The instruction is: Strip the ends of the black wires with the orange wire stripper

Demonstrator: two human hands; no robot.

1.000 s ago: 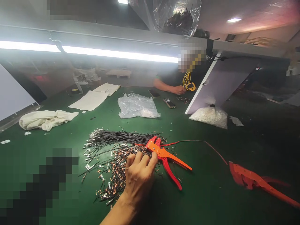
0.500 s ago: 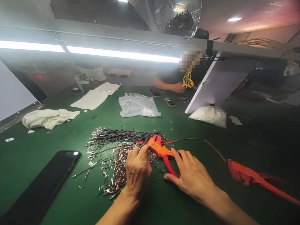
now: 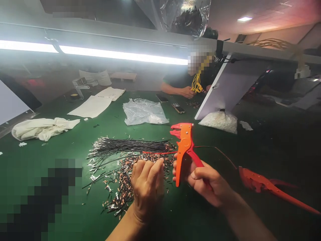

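My right hand (image 3: 209, 180), palm turned up, is closed on an orange and red wire stripper (image 3: 185, 142). The tool stands nearly upright, its jaws at the top facing left and its handles spread apart. My left hand (image 3: 146, 189) is over the right part of a pile of short black wire pieces with copper ends (image 3: 125, 182). Its fingers are bent and held together; their tips are turned away, so what they hold, if anything, is hidden. Behind the pile lies a bundle of long black wires (image 3: 135, 145) with metal terminals at the left. A thin red strip (image 3: 160, 153) runs along the bundle's front.
A second red-orange tool (image 3: 265, 184) lies at the right. Further back are a clear plastic bag (image 3: 145, 112), a white cloth (image 3: 45, 128), paper sheets (image 3: 91, 106), a bag of white bits (image 3: 219, 121) and a slanted panel (image 3: 225, 87). Across the table, a person's hand (image 3: 188, 92) holds yellow wires.
My right hand has turned palm up and raised the wire stripper from a slanted position by the left hand to nearly upright. My left hand has shifted only slightly.
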